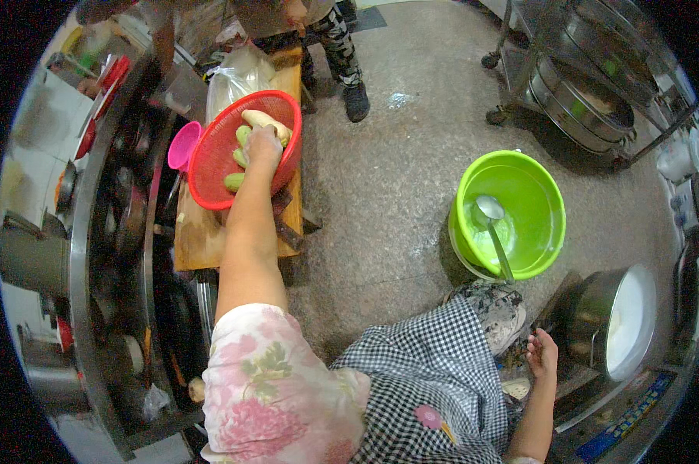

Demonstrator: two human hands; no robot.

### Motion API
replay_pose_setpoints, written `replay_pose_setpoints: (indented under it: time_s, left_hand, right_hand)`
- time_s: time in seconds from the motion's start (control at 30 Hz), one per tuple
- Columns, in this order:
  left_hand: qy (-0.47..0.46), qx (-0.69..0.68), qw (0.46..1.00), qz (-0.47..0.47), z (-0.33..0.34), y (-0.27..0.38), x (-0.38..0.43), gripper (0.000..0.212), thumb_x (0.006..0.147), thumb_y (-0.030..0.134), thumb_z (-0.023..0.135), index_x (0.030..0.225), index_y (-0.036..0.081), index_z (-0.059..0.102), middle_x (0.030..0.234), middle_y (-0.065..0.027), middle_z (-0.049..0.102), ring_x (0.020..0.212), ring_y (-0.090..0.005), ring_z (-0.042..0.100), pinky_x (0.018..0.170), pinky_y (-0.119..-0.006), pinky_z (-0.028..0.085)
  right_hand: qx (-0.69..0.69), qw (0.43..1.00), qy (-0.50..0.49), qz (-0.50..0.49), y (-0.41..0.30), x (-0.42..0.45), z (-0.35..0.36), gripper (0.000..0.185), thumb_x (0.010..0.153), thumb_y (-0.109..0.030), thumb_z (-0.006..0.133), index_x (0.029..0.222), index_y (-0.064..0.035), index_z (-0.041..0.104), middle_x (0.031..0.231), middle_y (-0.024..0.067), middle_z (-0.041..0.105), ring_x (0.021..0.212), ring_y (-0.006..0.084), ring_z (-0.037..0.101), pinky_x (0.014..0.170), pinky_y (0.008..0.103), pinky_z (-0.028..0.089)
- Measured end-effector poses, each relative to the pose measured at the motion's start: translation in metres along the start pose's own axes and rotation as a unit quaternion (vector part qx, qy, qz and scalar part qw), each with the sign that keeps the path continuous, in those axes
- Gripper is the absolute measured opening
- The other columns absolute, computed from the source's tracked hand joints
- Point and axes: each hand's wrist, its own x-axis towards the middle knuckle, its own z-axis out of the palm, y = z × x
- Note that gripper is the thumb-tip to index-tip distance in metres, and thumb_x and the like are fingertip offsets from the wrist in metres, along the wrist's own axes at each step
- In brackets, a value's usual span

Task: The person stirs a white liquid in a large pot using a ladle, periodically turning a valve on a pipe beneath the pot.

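Up at the left, my left hand (262, 146) reaches into a red plastic colander basket (210, 185). Its fingers touch a long pale root vegetable (258, 119); whether they close round it is hard to see. Several light-green vegetables (234, 181) lie beside and below that hand. The basket is tilted on a wooden table (201, 246). My right hand (542, 355) is low at the right, beside my checked apron, its fingers loosely bent and apart, holding nothing. Above it, a green bucket (537, 214) stands on the floor with a metal ladle (491, 207) inside.
A pink plastic basket (184, 146) and a clear plastic bag (236, 81) are by the red basket. Metal shelving (82, 232) runs along the left. Another person's camouflage-trousered leg (339, 52) is beyond the table. A large metal pot (595, 325) and a wheeled rack (514, 69) stand right.
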Motion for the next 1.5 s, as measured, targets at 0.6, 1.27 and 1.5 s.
replay_pose_setpoints:
  time_s: [0.6,1.27,1.5]
  left_hand:
    - [-0.801,-0.438,0.405,-0.057,-0.038,0.125,-0.314,0.032,0.081,0.027,0.053,0.065,-0.001,0.056,0.056,-0.0034,0.051,0.046,-0.0066,0.039,0.041,-0.021,0.028]
    - [-0.792,-0.261,0.543,-0.101,-0.031,0.170,-0.310,0.041,0.078,0.009,0.054,0.041,0.006,0.037,0.044,0.0030,0.042,0.042,-0.0044,0.034,0.040,-0.024,0.026]
    - [-0.789,-0.222,0.541,-0.189,-0.030,0.146,-0.321,0.043,0.076,0.002,0.053,0.041,0.008,0.029,0.042,0.0061,0.033,0.040,-0.0042,0.027,0.039,-0.025,0.020]
  right_hand:
    - [0.025,0.982,0.172,0.069,0.068,0.037,-0.077,0.027,0.087,-0.019,0.046,0.111,-0.0056,0.046,0.077,0.0067,0.056,0.057,0.0131,0.052,0.046,0.0270,0.043]
    - [-0.095,0.935,0.290,0.180,0.217,0.169,-0.170,0.037,0.085,-0.008,0.038,0.121,-0.0116,0.041,0.112,0.0083,0.046,0.081,0.0214,0.052,0.065,0.0366,0.048]
    - [0.056,0.941,0.260,0.210,0.208,0.177,-0.140,0.032,0.088,-0.013,0.034,0.119,-0.0148,0.043,0.115,0.0054,0.047,0.099,0.0222,0.047,0.077,0.0412,0.045]
